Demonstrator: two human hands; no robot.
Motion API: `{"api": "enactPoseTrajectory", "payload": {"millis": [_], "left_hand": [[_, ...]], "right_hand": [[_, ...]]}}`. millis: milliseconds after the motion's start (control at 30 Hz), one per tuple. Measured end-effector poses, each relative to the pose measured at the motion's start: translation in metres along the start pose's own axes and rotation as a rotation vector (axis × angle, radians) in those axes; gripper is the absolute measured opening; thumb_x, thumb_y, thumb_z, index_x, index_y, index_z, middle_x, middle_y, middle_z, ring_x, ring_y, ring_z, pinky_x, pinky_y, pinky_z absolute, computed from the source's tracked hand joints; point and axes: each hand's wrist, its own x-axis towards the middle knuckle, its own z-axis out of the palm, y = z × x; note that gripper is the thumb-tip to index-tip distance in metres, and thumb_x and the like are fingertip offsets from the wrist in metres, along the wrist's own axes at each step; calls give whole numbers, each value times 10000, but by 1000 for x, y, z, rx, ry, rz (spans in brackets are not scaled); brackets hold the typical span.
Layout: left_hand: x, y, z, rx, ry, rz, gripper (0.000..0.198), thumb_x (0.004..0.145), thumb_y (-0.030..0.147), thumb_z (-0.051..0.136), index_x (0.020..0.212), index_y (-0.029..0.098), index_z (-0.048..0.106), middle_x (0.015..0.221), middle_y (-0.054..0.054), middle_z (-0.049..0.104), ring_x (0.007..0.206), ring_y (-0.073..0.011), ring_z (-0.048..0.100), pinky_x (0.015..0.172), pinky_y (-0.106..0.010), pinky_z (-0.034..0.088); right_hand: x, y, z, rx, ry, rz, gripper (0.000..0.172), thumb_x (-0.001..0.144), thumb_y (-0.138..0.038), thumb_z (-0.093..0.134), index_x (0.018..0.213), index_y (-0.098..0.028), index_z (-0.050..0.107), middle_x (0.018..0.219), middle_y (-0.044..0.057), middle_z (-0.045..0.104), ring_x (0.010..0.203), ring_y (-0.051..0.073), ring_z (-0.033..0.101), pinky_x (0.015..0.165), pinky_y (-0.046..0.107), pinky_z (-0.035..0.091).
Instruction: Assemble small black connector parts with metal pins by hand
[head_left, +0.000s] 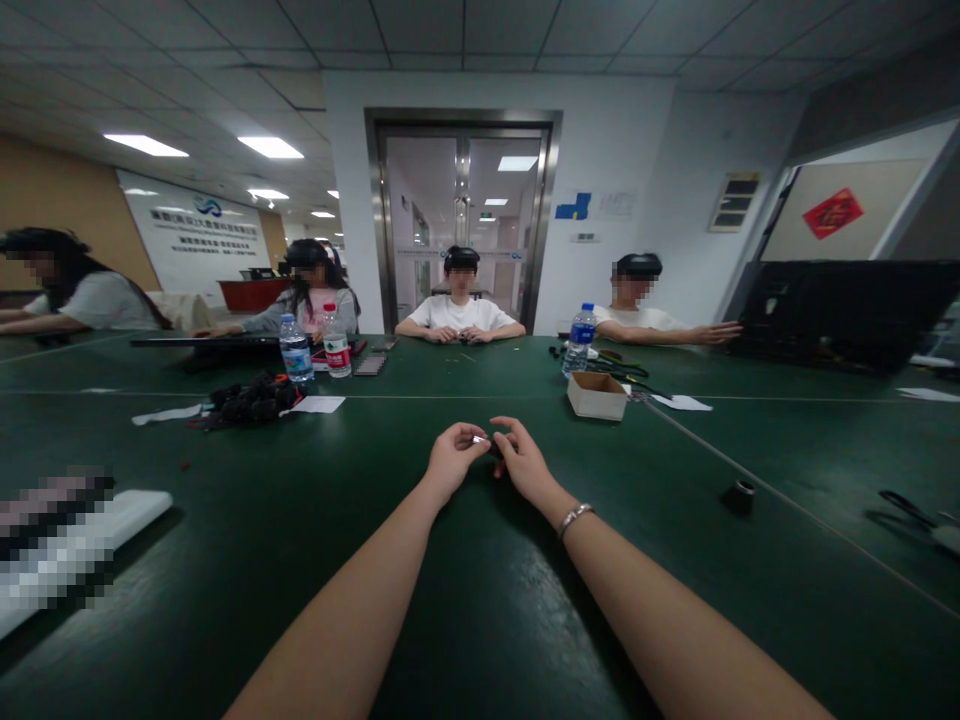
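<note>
Over the green table (360,500), my two hands meet in front of me. Fingers and thumb of my left hand (450,465) are closed on a small shiny silver piece (478,439), too small to name. My right hand (525,468), with a silver bracelet (576,520) on its wrist, pinches at a small dark part (493,446) right beside the silver piece. Whether the two parts are joined I cannot tell. The fingers hide much of both.
An open white box (597,398) and a water bottle (580,340) stand ahead right. Black tangled items (255,402) and two bottles lie ahead left. A small dark cylinder (742,492) and scissors (911,512) are rightward. Several people sit across the table.
</note>
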Motion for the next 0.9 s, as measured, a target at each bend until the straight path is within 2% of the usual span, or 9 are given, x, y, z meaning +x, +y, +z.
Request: {"api": "enactPoseTrajectory", "payload": {"millis": [100,200,300,400,533,667,767,900], "left_hand": [[-1,1,0,-1,0,-4,213,638,217,742,809,152,633,845,-53,673,846,-165,634,845,-328,485],[0,0,0,17,31,-11,194,646,222,735,800,158,636,852,-52,676,852,-162,630,846,-325,485],[1,-2,0,18,61,0,192,651,228,727,802,158,631,876,-56,675,877,-164,624,849,-326,484],[2,-4,-1,0,76,17,212,645,224,730,814,156,623,886,-58,673,876,-165,626,848,-332,485],[0,-1,0,-41,51,11,231,637,211,736,825,155,614,894,-57,672,839,-153,634,852,-337,486],[-2,3,1,-46,36,12,233,638,223,745,820,153,618,900,-58,672,846,-151,635,872,-338,480],[-2,3,3,-43,100,-1,249,685,244,722,892,160,612,946,-72,656,906,-164,629,859,-328,492],[1,-3,6,-90,180,-114,283,778,283,641,1015,156,553,995,-108,623,859,-165,637,771,-330,528]], "right_hand": [[1,2,-2,48,6,29,333,825,-447,484,1062,-213,495,715,-57,532,418,73,547,400,196,397],[3,2,-4,162,12,75,303,813,-455,526,969,-196,530,745,-33,557,507,109,627,497,234,489],[4,1,-6,313,10,115,259,779,-390,602,942,-199,538,753,-24,574,628,163,686,651,310,554],[3,0,-7,371,-1,138,273,728,-298,670,952,-208,543,745,-18,600,703,189,704,737,341,557],[2,0,-8,363,-19,173,233,751,-350,655,889,-189,559,670,-3,625,576,164,676,643,304,548],[3,1,-8,307,-1,192,307,760,-470,623,830,-179,553,576,-5,608,458,138,609,517,261,499],[4,1,-8,294,10,185,364,733,-516,631,846,-179,553,588,-4,613,463,135,606,517,257,490],[5,1,-7,296,12,189,408,691,-508,672,884,-167,560,608,2,624,468,125,605,528,246,485]]}}
